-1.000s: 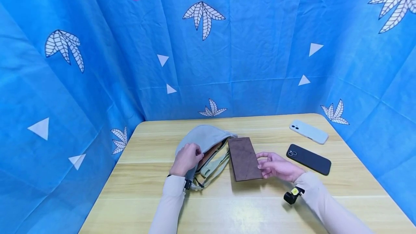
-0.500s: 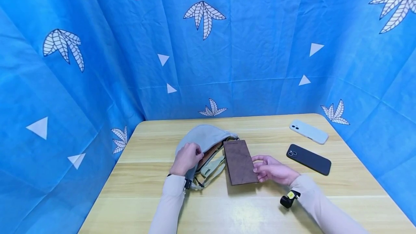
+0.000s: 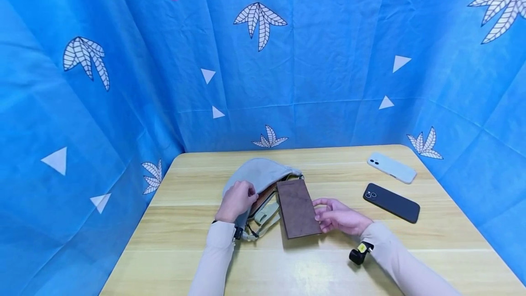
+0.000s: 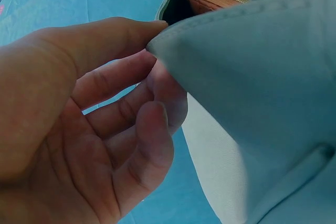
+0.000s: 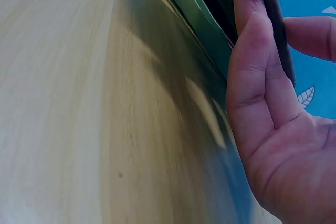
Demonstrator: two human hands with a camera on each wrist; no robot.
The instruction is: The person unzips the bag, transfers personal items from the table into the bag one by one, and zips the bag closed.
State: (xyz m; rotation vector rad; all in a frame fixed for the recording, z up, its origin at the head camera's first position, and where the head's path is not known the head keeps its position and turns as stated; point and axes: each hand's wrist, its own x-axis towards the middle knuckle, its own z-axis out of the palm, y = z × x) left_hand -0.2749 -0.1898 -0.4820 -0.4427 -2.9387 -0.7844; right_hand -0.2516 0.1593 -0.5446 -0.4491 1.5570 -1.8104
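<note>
A pale grey-blue waist bag (image 3: 256, 171) lies on the table with its zipped mouth open toward me. My left hand (image 3: 237, 201) pinches the edge of that mouth between thumb and fingers; the left wrist view shows the pinched fabric (image 4: 252, 72) up close. Inside the mouth, something brown with a zip (image 4: 212, 1) shows. My right hand (image 3: 339, 216) grips a dark brown wallet (image 3: 299, 209) by its right edge, thumb on one face and fingers on the other. The wallet is tilted above the table, its far end overlapping the bag's opening in the head view.
A black phone (image 3: 392, 202) and a white phone (image 3: 391, 167) lie on the right of the wooden table (image 3: 172, 259). The bag's light green strap (image 3: 267, 216) lies in front of its mouth. Blue patterned curtains (image 3: 328, 58) surround the table.
My right hand has moved left and slightly toward me, carrying the wallet closer to the bag's mouth. The left hand keeps its hold on the bag's edge.
</note>
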